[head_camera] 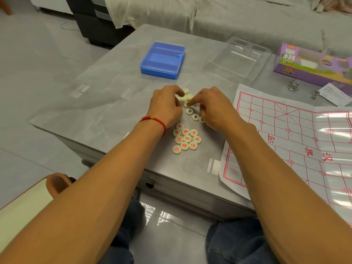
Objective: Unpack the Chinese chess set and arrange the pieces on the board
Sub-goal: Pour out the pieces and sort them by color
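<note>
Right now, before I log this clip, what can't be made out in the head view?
- Unsorted cream round pieces: partly hidden by the left hand and right hand; count and faces unreadable.
- Red-lined paper board: cut off by the right edge.
- Purple cardboard box: blurred, cut off at the right edge.
- Small metal items: too small to identify.

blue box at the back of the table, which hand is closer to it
Left. The left hand lies almost straight below the blue box on the near side of it; the right hand is farther off to the right, toward the paper board.
</note>
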The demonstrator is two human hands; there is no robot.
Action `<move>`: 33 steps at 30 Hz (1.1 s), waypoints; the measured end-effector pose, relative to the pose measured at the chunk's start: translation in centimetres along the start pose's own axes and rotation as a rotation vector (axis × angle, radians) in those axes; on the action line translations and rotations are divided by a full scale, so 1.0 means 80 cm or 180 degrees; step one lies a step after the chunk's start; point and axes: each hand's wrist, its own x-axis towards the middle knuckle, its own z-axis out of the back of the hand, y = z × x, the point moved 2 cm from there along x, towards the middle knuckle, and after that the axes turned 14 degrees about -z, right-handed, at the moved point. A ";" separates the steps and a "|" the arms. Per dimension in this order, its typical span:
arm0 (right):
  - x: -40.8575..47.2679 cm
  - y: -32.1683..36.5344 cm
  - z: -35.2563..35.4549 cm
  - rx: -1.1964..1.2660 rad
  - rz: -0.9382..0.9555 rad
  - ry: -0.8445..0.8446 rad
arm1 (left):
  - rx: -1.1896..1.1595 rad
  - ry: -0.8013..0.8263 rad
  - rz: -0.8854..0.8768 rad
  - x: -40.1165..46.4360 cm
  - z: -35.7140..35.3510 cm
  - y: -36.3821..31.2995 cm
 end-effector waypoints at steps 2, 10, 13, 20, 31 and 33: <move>-0.001 -0.005 0.006 -0.0109 0.0041 0.0018 | 0.0317 0.0015 -0.0125 0.001 0.004 0.004; -0.008 -0.028 0.014 0.0004 -0.0152 -0.0063 | 0.1357 0.0273 -0.0780 -0.002 -0.009 0.010; -0.007 -0.024 0.009 0.0150 -0.0220 -0.0153 | 0.1512 0.0077 -0.0831 -0.001 -0.008 0.009; 0.004 -0.001 -0.005 0.0200 -0.0123 -0.0498 | 0.1766 0.0090 -0.0927 -0.008 0.005 0.012; 0.019 0.016 -0.023 0.0117 -0.0472 -0.0702 | 0.0516 0.0022 -0.0118 -0.011 0.022 0.016; 0.019 0.015 -0.023 0.0098 -0.0437 -0.0695 | 0.0286 0.0103 0.0055 -0.009 0.025 0.017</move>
